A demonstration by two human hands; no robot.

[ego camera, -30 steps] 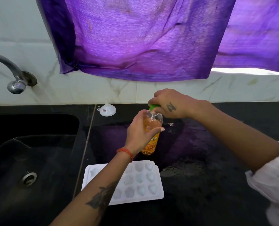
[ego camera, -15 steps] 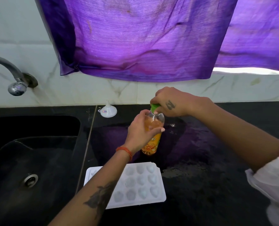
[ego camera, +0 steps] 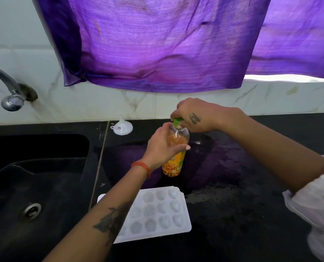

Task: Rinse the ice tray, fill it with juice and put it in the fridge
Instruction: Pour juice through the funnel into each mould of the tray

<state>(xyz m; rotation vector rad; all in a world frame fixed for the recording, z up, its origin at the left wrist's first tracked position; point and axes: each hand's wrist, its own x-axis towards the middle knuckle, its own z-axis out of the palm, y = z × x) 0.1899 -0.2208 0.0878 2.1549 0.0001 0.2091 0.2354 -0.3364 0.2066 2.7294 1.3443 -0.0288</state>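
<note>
An orange juice bottle [ego camera: 174, 163] with a yellow label stands upright on the black counter [ego camera: 233, 186]. My left hand [ego camera: 162, 146] grips its upper body. My right hand [ego camera: 193, 116] grips the green cap [ego camera: 176, 122] from above. A white ice tray [ego camera: 163, 210] with several heart-shaped cells lies flat on the counter in front of the bottle; my left forearm hides its left part.
A black sink [ego camera: 34, 176] with a metal drain [ego camera: 31, 210] lies at the left, under a chrome tap [ego camera: 11, 99]. A small white funnel [ego camera: 122, 126] stands upside down by the back wall. A purple cloth [ego camera: 157, 44] hangs over the backsplash.
Both hands stay on the bottle and cap, with the right hand shifted slightly on the cap. The view has drifted a little; the tray has not moved.
</note>
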